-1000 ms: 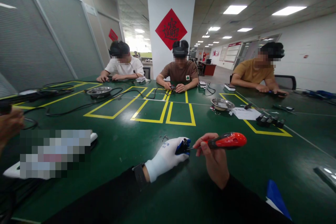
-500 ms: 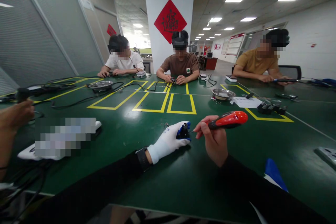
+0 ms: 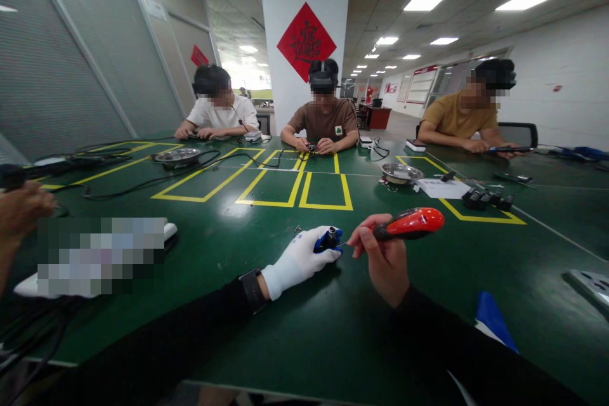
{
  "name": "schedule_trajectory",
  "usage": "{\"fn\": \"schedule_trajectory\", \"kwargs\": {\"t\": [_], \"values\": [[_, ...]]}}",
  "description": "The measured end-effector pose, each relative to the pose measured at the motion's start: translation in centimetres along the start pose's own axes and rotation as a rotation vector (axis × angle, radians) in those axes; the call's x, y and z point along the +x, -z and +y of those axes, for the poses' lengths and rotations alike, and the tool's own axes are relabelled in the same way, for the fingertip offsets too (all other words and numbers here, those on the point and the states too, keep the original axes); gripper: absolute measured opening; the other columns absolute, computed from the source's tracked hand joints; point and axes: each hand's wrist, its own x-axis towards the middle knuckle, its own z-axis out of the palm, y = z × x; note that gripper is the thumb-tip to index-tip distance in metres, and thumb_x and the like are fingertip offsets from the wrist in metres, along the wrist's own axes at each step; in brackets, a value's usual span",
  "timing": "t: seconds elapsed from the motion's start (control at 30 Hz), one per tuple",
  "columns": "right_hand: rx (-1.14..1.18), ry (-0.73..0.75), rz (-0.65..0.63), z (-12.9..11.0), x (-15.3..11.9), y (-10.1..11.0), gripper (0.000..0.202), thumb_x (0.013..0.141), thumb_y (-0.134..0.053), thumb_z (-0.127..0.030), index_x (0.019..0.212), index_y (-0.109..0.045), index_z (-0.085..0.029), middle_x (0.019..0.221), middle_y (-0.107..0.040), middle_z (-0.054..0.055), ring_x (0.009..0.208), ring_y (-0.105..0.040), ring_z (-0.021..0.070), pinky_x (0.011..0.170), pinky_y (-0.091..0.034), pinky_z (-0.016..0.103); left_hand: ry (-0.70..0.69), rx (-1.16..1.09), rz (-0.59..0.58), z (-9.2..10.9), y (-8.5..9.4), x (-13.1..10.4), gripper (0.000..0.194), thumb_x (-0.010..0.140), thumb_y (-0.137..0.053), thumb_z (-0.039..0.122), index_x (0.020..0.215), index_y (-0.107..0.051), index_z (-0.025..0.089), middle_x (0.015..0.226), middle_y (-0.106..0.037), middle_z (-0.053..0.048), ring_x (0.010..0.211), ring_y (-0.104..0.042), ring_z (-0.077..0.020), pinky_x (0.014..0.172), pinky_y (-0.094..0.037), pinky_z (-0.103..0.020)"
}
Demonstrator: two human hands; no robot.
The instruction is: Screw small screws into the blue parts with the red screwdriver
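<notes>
Bracing the small black part [image 3: 329,240] in your gloved left hand [image 3: 299,261], fingers wrapped around it over the green table [image 3: 228,235], presumably stops it twisting against the screwdriver [image 3: 413,224]. Your bare right hand [image 3: 389,266] pinches that tool near its shaft, likely for finer aim; whether the tip touches the part, you cannot tell from here.

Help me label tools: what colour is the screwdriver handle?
The screwdriver handle is red with black parts, seen best in the head view.
</notes>
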Motion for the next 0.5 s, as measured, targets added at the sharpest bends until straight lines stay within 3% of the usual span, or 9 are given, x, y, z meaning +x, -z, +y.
{"fn": "schedule_trajectory", "kwargs": {"t": [0.17, 0.37, 0.5], "values": [[0.065, 0.025, 0.05, -0.5, -0.2, -0.2, 0.009, 0.092, -0.051, -0.029, 0.088, -0.05, -0.02, 0.065, -0.059, -0.004, 0.047, -0.051, 0.0087, 0.045, -0.041, 0.022, -0.018, -0.008, 0.003, -0.4, -0.2, 0.0, 0.039, 0.08, -0.06, 0.035, 0.116, -0.057, 0.019, 0.1, -0.069, -0.005, 0.088, -0.066, -0.0211, 0.083, -0.051, -0.034], [0.021, 0.025, 0.046, -0.6, -0.2, -0.2, 0.009, 0.092, -0.05, -0.027, 0.087, -0.05, -0.02, 0.065, -0.058, -0.004, 0.048, -0.05, 0.0083, 0.046, -0.041, 0.022, -0.098, -0.029, 0.081, -1.4, -0.7, 0.1, 0.07, 0.069, -0.073, 0.03, 0.133, -0.045, 0.02, 0.123, -0.061, -0.007, 0.11, -0.058, -0.0234, 0.098, -0.045, -0.036], [-0.002, -0.003, 0.007, -0.5, -0.1, -0.1, 0.009, 0.092, -0.051, -0.027, 0.086, -0.05, -0.02, 0.067, -0.058, -0.004, 0.049, -0.051, 0.0085, 0.047, -0.043, 0.022, -0.102, -0.025, 0.063, -1.6, -0.6, 0.2, 0.065, 0.072, -0.07, 0.028, 0.132, -0.046, 0.02, 0.122, -0.061, -0.007, 0.11, -0.059, -0.0226, 0.1, -0.044, -0.036]]}}
